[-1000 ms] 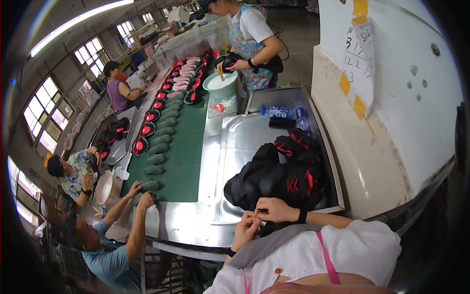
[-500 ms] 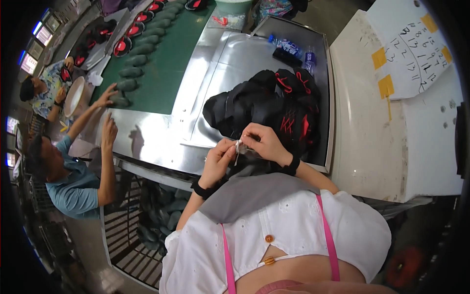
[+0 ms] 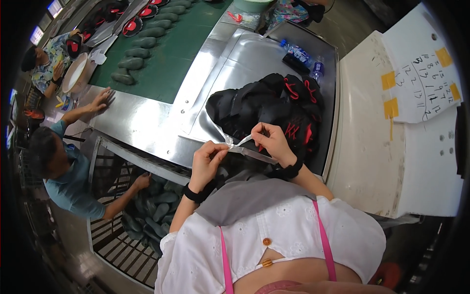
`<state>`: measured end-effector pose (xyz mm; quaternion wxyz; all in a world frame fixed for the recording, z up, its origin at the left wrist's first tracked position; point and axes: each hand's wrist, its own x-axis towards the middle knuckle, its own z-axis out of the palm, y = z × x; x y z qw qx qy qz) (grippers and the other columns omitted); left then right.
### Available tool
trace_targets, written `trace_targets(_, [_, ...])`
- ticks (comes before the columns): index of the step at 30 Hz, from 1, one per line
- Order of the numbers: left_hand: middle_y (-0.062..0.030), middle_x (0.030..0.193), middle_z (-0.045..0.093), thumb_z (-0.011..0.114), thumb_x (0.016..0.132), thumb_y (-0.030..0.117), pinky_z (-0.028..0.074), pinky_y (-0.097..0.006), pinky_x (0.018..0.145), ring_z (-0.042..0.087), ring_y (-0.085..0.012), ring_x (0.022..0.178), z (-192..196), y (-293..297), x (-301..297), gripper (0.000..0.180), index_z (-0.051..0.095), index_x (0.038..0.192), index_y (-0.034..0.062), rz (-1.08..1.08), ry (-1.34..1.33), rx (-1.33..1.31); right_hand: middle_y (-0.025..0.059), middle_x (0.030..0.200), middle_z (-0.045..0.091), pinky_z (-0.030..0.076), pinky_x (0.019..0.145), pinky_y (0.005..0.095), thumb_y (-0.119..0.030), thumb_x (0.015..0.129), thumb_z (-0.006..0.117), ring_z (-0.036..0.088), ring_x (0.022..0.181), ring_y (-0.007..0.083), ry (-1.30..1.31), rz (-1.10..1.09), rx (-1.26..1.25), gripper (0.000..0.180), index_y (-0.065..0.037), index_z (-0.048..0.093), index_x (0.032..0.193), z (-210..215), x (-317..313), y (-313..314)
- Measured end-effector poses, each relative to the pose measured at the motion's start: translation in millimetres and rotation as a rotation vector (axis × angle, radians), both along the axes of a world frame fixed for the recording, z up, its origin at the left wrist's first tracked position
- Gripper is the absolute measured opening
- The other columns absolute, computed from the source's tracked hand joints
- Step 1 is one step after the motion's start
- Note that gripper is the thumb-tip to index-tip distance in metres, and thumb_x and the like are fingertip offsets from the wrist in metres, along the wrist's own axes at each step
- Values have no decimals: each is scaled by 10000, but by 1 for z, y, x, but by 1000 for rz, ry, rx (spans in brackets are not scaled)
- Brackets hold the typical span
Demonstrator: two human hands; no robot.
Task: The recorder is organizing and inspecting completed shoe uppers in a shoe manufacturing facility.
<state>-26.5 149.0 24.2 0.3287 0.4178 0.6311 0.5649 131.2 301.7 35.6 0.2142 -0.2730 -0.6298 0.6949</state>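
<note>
My left hand (image 3: pixel 208 159) and my right hand (image 3: pixel 274 142) pinch the two ends of a thin white plastic strip (image 3: pixel 238 142) stretched between them, knotted near the middle. Both hands hover over the near edge of a metal table (image 3: pixel 147 122), just in front of a pile of black shoe uppers with red trim (image 3: pixel 274 105). Each wrist wears a black band.
Green shoe lasts (image 3: pixel 142 44) lie in a row on a green conveyor belt (image 3: pixel 181 63). A seated person in a blue shirt (image 3: pixel 68 181) at the left reaches into a wire cage of lasts (image 3: pixel 152 210). Water bottles (image 3: pixel 298 54) stand at the far table end. A white cabinet (image 3: pixel 391 147) stands on the right.
The view has tilted further down and closer. My hands have drawn apart, pulling the white strip taut between them in front of the pile.
</note>
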Motion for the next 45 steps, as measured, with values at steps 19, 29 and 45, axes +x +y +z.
trace_targets(19, [-50,692,512,599,766,-17,399,-240,579,496,-135,611,7,-21,-13,52,575,810,-2,152,123,19,-8,638,525,353,524,191,-19,774,601,448,561,45,60,31,158,83,-6,559,704,13,-19,10])
trace_targets(29, [-20,722,526,580,814,20,388,-220,586,484,-90,627,8,-8,-13,60,597,868,3,81,119,-6,-28,625,510,347,517,182,-36,797,589,455,554,37,83,-10,280,83,-23,562,719,29,-14,32])
trace_targets(45, [-33,802,562,566,811,7,434,-215,661,543,-100,708,-2,-5,6,107,573,916,-10,196,35,44,1,733,576,415,567,177,-115,827,593,506,626,41,-162,314,84,193,24,590,960,19,0,14])
